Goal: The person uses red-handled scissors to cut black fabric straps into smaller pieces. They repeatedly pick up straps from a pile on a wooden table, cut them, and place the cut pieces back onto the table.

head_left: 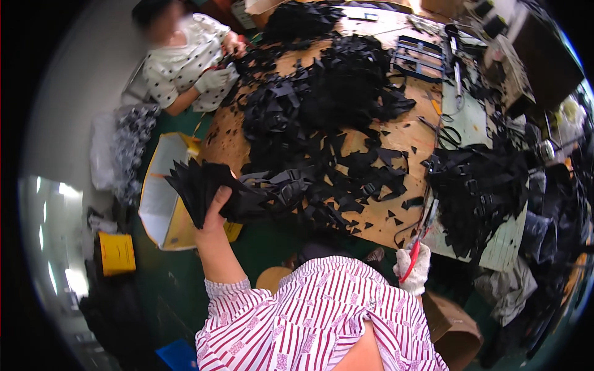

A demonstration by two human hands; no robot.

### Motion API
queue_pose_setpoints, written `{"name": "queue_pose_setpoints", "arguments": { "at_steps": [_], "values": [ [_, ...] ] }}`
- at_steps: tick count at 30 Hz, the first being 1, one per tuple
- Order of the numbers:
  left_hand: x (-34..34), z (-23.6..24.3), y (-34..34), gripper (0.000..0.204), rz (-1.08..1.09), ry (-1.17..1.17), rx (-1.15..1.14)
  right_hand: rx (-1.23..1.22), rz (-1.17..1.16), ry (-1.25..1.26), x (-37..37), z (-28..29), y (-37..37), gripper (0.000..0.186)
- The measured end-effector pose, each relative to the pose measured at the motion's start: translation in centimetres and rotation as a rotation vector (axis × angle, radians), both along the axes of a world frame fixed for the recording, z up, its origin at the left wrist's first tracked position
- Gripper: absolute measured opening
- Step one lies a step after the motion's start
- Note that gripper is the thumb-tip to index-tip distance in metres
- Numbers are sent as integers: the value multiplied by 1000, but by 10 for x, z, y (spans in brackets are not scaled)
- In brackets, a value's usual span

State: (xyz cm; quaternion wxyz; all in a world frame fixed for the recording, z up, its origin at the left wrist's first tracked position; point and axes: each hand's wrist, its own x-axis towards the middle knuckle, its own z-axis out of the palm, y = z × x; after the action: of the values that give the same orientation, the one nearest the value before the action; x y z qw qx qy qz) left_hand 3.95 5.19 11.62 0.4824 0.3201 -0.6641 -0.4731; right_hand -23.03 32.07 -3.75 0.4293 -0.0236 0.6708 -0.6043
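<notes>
My bare left hand [216, 207] is closed round a thick bundle of black webbing straps [210, 185], held out over the table's near left edge. Pointed cut ends fan out beyond the fingers to the left. From the other side, the straps and their buckles [288, 191] trail onto the table. My right hand [413, 269], in a white knitted glove, grips red-handled scissors [411, 263] at the table's near right edge. Their metal blades point up and away, beside a stack of black straps with buckles [479, 188], apart from the left hand's bundle.
A large heap of black straps [328, 86] and scattered offcuts cover much of the wooden table [377, 230]. Black-handled scissors [447, 135] and a dark blue rack [419, 59] lie at right. Across the left corner sits a co-worker [189, 62]. A yellow-edged container [162, 198] stands left.
</notes>
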Motion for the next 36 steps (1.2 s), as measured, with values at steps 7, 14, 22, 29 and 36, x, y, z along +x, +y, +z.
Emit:
{"name": "queue_pose_setpoints", "arguments": {
  "at_steps": [7,14,22,29,36],
  "values": [
    [25,-6,59,23,-160,154,123,90,315,97,-11,-2,-1,37],
    [-12,-69,77,29,-10,167,885,30,357,237,12,-15,-6,39],
    [-33,-156,98,26,-40,142,991,63,505,231,16,-1,-23,38],
    [-57,-163,95,25,-97,26,912,90,675,472,1,-4,-24,46],
    [-77,-171,102,27,-93,-63,942,77,655,312,0,-3,-18,50]
  ]
}}
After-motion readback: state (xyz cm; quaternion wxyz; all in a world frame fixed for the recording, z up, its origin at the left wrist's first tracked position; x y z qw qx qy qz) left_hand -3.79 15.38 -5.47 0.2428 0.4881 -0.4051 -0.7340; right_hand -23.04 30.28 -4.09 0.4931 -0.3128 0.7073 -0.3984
